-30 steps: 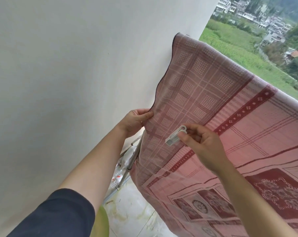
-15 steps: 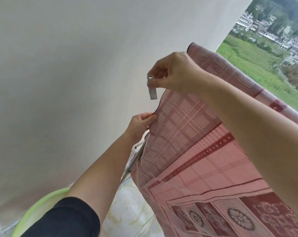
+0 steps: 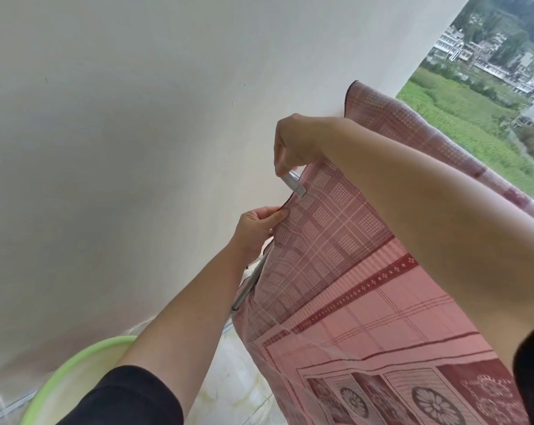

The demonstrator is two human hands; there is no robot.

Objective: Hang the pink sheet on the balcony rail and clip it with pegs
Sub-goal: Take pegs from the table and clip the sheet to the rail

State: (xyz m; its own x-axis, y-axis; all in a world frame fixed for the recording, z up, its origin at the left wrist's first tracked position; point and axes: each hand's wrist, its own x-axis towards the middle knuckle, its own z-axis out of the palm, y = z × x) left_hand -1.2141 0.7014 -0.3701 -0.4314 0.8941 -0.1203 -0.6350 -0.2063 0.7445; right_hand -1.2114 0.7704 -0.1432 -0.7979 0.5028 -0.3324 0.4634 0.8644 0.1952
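Observation:
The pink patterned sheet (image 3: pixel 345 240) hangs draped over the balcony rail, its left edge close to the white wall. My left hand (image 3: pixel 261 223) pinches that left edge of the sheet between thumb and fingers. My right hand (image 3: pixel 293 145) reaches across from the right and holds a white peg (image 3: pixel 294 183) at the sheet's edge, just above my left hand. The peg's jaws touch the fabric; I cannot tell whether they grip it. The top rail itself is hidden under the sheet.
A white wall (image 3: pixel 121 148) fills the left side, right beside the sheet. A metal rail bar (image 3: pixel 247 286) shows below my left hand. A green basin (image 3: pixel 75 375) stands on the tiled floor (image 3: pixel 228 372) at the lower left. Fields and buildings lie beyond the balcony.
My right hand brought the peg up from in front of the sheet's middle to its left edge, then lowered it onto the fabric. My left hand kept its pinch on the edge.

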